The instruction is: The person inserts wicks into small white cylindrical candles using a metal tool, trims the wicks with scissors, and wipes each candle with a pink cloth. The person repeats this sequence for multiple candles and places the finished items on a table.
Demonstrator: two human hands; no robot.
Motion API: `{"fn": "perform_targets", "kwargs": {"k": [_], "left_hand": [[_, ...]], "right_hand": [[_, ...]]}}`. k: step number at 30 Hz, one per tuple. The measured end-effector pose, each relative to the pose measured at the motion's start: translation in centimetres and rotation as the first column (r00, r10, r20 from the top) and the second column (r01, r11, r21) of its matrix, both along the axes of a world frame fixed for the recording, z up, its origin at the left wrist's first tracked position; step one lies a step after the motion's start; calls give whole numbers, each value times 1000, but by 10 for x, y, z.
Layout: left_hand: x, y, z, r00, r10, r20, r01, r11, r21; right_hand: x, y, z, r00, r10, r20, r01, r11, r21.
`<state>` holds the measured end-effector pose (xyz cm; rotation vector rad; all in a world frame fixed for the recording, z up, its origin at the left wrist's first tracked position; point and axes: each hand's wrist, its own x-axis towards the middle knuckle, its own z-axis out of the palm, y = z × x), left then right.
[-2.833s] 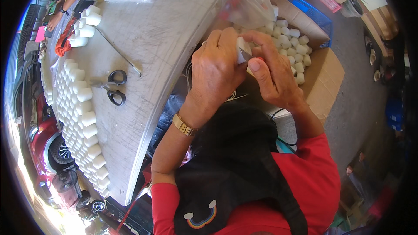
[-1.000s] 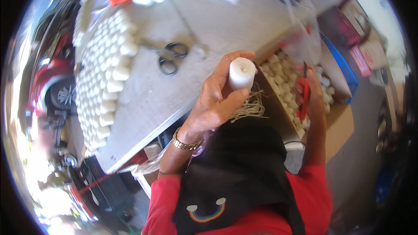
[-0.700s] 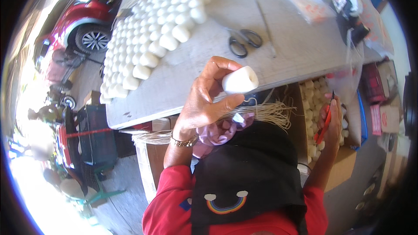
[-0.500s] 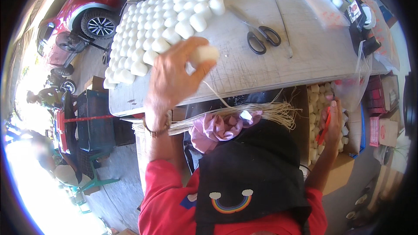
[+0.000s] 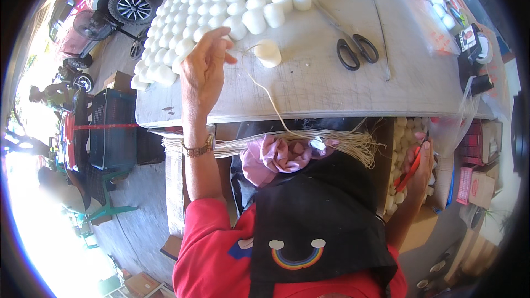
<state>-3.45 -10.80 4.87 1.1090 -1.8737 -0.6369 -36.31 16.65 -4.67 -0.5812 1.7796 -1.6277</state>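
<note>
Loosely curled left hand (image 5: pixel 203 74) beside candle (image 5: pixel 269 54)

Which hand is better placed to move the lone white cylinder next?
Probably the left hand: it hovers open near the lone white cylinder. The right hand is farther away, by the cardboard box, holding a red tool.
</note>
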Motion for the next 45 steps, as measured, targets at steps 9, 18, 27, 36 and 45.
{"fn": "perform_targets", "kwargs": {"k": [9,18,27,36,45], "left_hand": [[-7,14,-31,981,50,189,-28,993,-114],[-12,55,-52,914,298,273,-228,938,-259],[26,72,-60,892,396,218,-335,903,-270],[-13,26,-35,992,88,88,-58,954,-293],[-59,13,-10,964,-170,205,195,975,-107]], "right_hand": [[20,-17,14,967,190,172,-143,957,-254],[61,-36,10,854,407,323,-315,900,-302],[84,-57,19,708,551,443,-363,821,-441],[113,-55,31,567,678,469,-382,720,-579],[109,-31,66,785,611,97,-608,791,-66]]}}
